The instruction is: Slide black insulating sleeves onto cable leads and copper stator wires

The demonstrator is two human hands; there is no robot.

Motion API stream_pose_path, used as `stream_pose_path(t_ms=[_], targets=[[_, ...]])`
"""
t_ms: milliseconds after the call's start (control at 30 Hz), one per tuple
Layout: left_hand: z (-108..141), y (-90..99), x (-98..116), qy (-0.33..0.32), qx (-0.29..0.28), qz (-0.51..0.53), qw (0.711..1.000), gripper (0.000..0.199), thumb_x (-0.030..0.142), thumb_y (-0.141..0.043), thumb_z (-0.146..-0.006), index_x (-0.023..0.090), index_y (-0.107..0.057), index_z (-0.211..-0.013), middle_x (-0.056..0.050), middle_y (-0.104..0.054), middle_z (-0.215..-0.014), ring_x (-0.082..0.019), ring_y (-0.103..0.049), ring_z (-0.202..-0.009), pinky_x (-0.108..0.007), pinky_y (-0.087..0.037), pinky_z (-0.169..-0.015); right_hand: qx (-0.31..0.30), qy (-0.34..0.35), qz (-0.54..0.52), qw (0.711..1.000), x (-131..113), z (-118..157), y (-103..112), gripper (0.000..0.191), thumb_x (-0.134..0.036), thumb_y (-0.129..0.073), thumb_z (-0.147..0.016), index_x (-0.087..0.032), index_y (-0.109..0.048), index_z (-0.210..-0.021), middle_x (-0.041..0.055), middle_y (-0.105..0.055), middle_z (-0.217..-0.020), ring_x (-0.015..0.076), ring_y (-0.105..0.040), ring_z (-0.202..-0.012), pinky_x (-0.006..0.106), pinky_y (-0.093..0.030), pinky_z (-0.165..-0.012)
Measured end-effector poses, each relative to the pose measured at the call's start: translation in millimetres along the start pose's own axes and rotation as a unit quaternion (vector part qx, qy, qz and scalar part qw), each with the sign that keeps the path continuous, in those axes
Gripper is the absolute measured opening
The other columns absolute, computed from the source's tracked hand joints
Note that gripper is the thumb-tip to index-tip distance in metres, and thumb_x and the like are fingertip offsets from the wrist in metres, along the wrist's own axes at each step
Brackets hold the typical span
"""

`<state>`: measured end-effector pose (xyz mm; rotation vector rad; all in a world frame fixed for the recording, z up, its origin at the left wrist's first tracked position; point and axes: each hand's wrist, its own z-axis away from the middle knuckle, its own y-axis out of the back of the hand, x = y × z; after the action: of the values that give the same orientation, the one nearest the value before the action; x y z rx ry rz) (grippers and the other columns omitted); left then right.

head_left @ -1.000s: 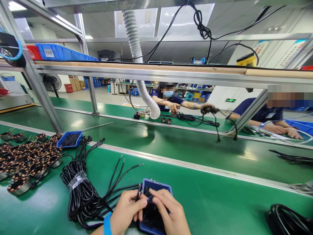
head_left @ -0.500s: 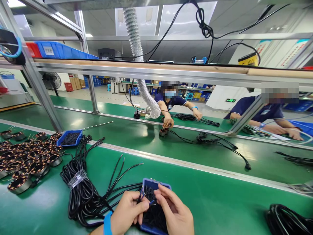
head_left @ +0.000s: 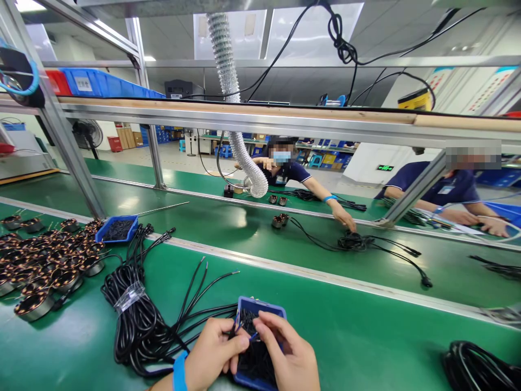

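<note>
My left hand (head_left: 215, 347), with a light blue band on its wrist, pinches the end of a black cable, where thin wires (head_left: 238, 324), one of them blue, stick out. Close beside it, my right hand (head_left: 291, 350) closes thumb and fingertips around the tip of a blue wire (head_left: 254, 336); whether a small sleeve is also between them is too small to tell. Beneath both hands sits a blue bin (head_left: 266, 307) of short black tubes (head_left: 256, 358). A coiled bundle of black cables (head_left: 134, 320), tied with clear wrap, lies left of my hands.
Several copper-wound stators (head_left: 49, 266) crowd the left, beside another blue bin (head_left: 132, 230). More black cable (head_left: 476, 366) lies front right. Across a metal rail (head_left: 285, 271), a co-worker's hand (head_left: 344, 217) touches cables (head_left: 354, 240). A flexible duct (head_left: 234, 103) hangs overhead.
My right fingertips have shifted slightly left onto the blue wire; my left hand stays almost still. Opposite, the co-worker has released a stator and pulled the black cables rightward.
</note>
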<state>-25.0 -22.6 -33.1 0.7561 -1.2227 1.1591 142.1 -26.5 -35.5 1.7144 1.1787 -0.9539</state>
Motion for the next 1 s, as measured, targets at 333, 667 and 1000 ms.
stream_pose_path(t_ms=[333, 667, 1000], targets=[[-0.9, 0.7, -2.8, -0.005, -0.002, 0.003, 1.0, 0.06, 0.072, -0.075, -0.064, 0.014, -0.062, -0.076, 0.007, -0.045, -0.044, -0.007, -0.04, -0.036, -0.02, -0.024, -0.037, -0.006, 0.116, 0.084, 0.99, -5.3, -0.5, 1.4, 0.012, -0.027, -0.068, -0.087, -0.024, -0.078, -0.092, 0.0047, -0.079, -0.086, 0.0202, -0.075, -0.076, 0.027, -0.061, -0.075], [-0.4, -0.7, -0.3, -0.004, 0.001, -0.011, 1.0, 0.054, 0.066, -0.076, -0.066, 0.015, -0.061, -0.074, 0.007, -0.045, -0.043, -0.007, -0.038, -0.036, -0.02, -0.023, -0.037, -0.045, 0.098, 0.091, 0.99, -5.2, -3.9, 3.1, 0.019, -0.038, -0.07, -0.086, -0.026, -0.078, -0.074, -0.0008, -0.076, -0.066, 0.0151, -0.07, -0.057, 0.02, -0.057, -0.057], [1.9, -0.6, 5.1, -0.017, 0.032, 0.017, 0.999, 0.053, 0.06, -0.079, -0.064, 0.012, -0.066, -0.081, 0.004, -0.051, -0.055, -0.009, -0.045, -0.046, -0.02, -0.031, -0.042, -0.116, 0.091, 0.118, 0.982, -3.1, -7.3, 9.7, 0.011, -0.032, -0.066, -0.087, -0.025, -0.075, -0.088, 0.0096, -0.073, -0.105, 0.0239, -0.07, -0.1, 0.033, -0.057, -0.088]])
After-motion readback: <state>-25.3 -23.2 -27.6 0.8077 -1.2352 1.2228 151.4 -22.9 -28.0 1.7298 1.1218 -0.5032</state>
